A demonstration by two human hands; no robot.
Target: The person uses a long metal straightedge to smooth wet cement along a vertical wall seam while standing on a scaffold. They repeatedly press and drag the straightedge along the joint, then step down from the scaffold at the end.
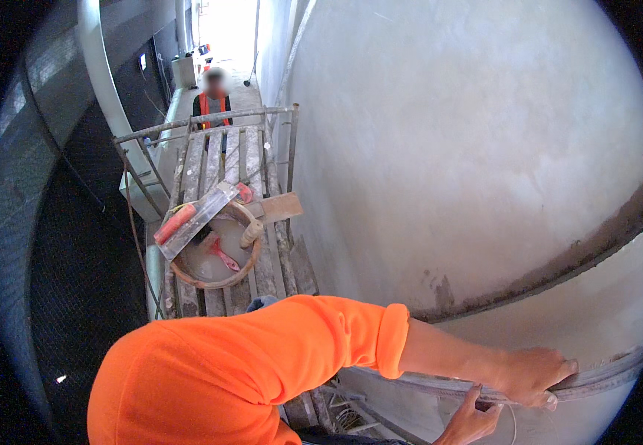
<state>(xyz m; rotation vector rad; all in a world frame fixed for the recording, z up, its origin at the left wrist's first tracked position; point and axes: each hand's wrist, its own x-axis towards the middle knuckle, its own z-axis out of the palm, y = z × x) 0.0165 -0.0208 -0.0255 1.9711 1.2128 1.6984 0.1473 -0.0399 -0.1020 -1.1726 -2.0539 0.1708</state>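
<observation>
My left arm, in an orange sleeve, reaches across to the right. My left hand (533, 377) is closed around a long grey strip (609, 380) that runs along the wall; it looks like a plasterer's straightedge, though its kind is not certain. Just below and nearer me, my right hand (473, 424) holds the strip's underside, thumb raised and fingers curled. Part of the strip passes behind my left forearm. Behind the strip, the pale plastered wall (447, 148) has a dark, damp-looking band (529, 285) low down.
Scaffold planks (212, 159) lead away, with a metal guardrail (166, 132). On them stands a round tub (214, 284) of cloudy liquid with a red-handled brush (223, 256). A long-bladed trowel (199, 221) and a float (281, 208) rest at its rim. Beyond stands a person in an orange vest (214, 107).
</observation>
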